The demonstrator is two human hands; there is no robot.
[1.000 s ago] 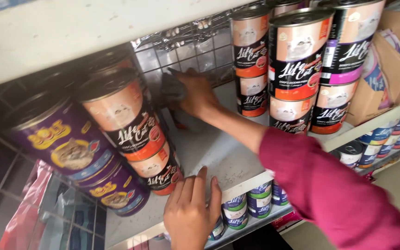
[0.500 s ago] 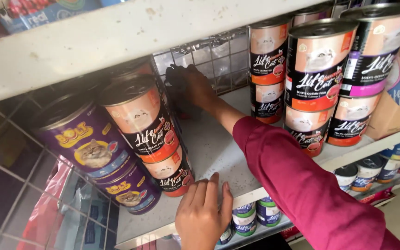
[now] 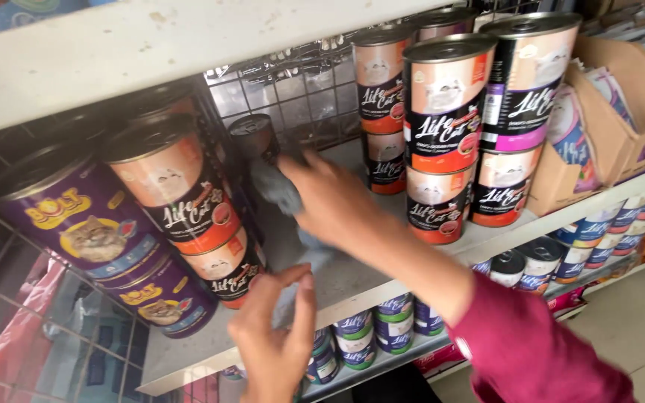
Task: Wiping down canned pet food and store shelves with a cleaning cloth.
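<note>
On a white shop shelf [image 3: 382, 292] stocked with tinned cat food, a person's right hand [image 3: 334, 198] reaches deep between two stacks, its fingers closed around a grey cloth [image 3: 276, 186] that is pressed toward the wire mesh back [image 3: 304, 93]. Just above the cloth, a dark can [image 3: 251, 136] stands at the rear of the shelf; whether the cloth touches it cannot be told. To the left of the gripping hand rise stacked orange-and-black cans [image 3: 188, 201] and, beyond them, purple cans [image 3: 83, 224]. To its right stand further orange-and-black stacks [image 3: 446, 112], then a cardboard box [image 3: 614, 104]. Below the grip, nearer the camera, the left hand [image 3: 274, 339] rests its loosely curled fingers on the shelf's front edge, holding nothing. A maroon sleeve [image 3: 531, 351] covers the right forearm. Small cans [image 3: 375, 332] line the shelf underneath.
</note>
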